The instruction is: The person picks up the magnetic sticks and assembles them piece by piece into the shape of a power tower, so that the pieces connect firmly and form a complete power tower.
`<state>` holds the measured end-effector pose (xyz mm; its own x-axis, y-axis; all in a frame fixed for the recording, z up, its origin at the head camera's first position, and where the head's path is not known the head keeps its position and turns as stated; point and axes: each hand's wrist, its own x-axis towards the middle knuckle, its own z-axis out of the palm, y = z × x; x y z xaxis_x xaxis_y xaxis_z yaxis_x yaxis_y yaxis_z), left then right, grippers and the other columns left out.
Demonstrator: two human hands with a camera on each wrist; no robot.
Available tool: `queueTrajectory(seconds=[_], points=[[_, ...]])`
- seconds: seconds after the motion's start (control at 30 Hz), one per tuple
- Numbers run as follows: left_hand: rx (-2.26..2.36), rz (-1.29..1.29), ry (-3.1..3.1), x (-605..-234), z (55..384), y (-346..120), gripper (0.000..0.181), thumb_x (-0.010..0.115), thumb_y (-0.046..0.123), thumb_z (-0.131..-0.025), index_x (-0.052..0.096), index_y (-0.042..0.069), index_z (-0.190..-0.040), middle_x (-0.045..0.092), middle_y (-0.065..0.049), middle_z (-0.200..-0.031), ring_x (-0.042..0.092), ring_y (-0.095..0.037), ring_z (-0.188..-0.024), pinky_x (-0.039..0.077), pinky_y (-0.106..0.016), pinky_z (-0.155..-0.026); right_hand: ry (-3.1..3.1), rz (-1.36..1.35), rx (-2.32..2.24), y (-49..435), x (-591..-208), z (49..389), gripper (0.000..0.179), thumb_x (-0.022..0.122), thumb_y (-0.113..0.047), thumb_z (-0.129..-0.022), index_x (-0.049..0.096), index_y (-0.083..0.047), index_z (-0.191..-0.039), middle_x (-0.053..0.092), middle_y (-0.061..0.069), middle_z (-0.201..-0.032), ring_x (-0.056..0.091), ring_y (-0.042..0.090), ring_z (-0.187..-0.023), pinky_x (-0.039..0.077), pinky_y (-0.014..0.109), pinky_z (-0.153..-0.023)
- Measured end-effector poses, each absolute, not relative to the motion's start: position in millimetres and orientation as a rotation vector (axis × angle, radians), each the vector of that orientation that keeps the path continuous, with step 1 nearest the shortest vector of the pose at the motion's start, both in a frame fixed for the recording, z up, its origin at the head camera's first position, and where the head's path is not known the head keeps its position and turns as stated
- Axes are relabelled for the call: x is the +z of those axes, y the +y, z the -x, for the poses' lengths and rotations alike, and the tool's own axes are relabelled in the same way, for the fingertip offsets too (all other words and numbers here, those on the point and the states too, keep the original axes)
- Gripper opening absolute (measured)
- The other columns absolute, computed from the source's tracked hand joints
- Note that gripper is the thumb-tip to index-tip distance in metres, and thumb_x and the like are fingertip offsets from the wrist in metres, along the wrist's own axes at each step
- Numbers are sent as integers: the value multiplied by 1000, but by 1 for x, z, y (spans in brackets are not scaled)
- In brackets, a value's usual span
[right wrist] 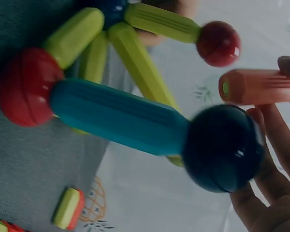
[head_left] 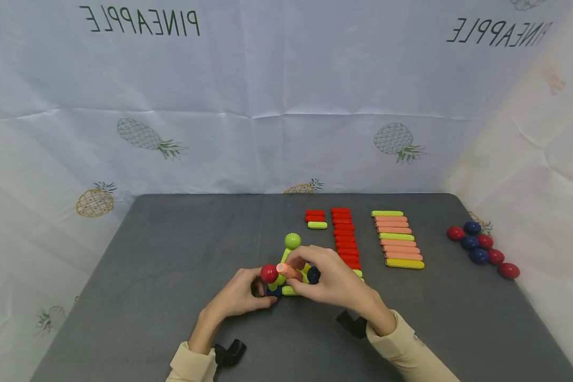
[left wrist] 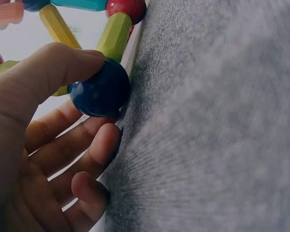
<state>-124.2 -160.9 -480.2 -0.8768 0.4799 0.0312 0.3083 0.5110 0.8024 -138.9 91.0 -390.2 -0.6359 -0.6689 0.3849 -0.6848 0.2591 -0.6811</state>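
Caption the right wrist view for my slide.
Right grip holding an orange rod near a blue ball capping a teal rod.

Soft, even light on my head feed; wrist feeds dimmer.
I see a warm glow on the far-right cloth [head_left: 525, 127], small glints on the navy ball [right wrist: 221, 147], and grey tabletop [left wrist: 222, 121] blurred in the left-wrist view.

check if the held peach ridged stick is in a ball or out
Out at one end: the peach ridged stick shows it bare. Cannot tell at the other; the right hand covers it.
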Motion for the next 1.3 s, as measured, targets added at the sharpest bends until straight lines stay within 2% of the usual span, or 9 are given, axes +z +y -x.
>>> queueTrajectory(seconds=[0.2,0.33,0.57,0.67,0.83,0.97,1.1,1.2,1.3], points=[[1295,-685,2563,-482,125,-161,27,85,19,-82,68,19,-104,62,7,-73,55,0,-58,51,-21,-59,-2495,-1287,1277,90,-401,140,36,74,-8,-88,65,-18,-121,64,-11,-86,60,2,-77,53,22,-67],[1302,-701,2563,-484,126,-161,27,85,21,-83,68,18,-104,62,6,-73,54,0,-58,50,-21,-58,-2438,-1307,1254,91,-405,142,39,73,-6,-88,65,-16,-125,66,-8,-90,61,2,-79,53,20,-69],[1298,-695,2567,-482,125,-161,30,85,21,-82,69,19,-107,62,7,-73,55,0,-59,50,-21,-59,-2385,-1349,1254,92,-406,145,24,75,-8,-90,68,-17,-112,69,-6,-99,62,4,-84,58,28,-73],[1288,-691,2569,-480,125,-161,30,85,22,-82,69,20,-108,61,8,-73,55,-1,-59,50,-21,-59,-2425,-1344,1284,92,-405,145,23,77,-7,-89,69,-18,-108,70,-6,-98,64,6,-84,58,28,-74],[1269,-693,2577,-475,125,-165,33,86,30,-83,69,21,-110,66,4,-79,56,-3,-64,50,-22,-61,-2520,-1327,1247,90,-404,145,22,77,-6,-88,68,-18,-104,67,-8,-84,61,6,-75,55,23,-71],[1285,-680,2614,-464,122,-174,39,87,37,-82,70,21,-113,73,3,-95,62,-10,-73,52,-24,-64,-2572,-1340,1218,88,-405,144,20,78,-8,-89,65,-18,-100,61,-8,-73,59,4,-72,54,25,-70],[1372,-695,2681,-449,117,-181,38,89,31,-80,71,21,-112,74,3,-104,65,-17,-78,50,-23,-60,-2602,-1345,1164,87,-406,144,20,80,-8,-87,66,-18,-97,61,-9,-71,61,3,-71,54,23,-73],[1459,-728,2728,-440,114,-182,35,89,25,-79,71,22,-108,74,-2,-100,64,-20,-77,48,-23,-59,-2630,-1329,1091,86,-407,144,22,83,-7,-84,67,-18,-95,64,-10,-72,62,2,-71,52,21,-74],[1519,-787,2761,-434,112,-180,33,89,20,-79,72,21,-108,75,-4,-97,64,-21,-76,49,-26,-60,-2635,-1306,996,85,-408,142,23,85,-8,-82,68,-18,-95,66,-11,-72,62,3,-68,51,24,-76]])
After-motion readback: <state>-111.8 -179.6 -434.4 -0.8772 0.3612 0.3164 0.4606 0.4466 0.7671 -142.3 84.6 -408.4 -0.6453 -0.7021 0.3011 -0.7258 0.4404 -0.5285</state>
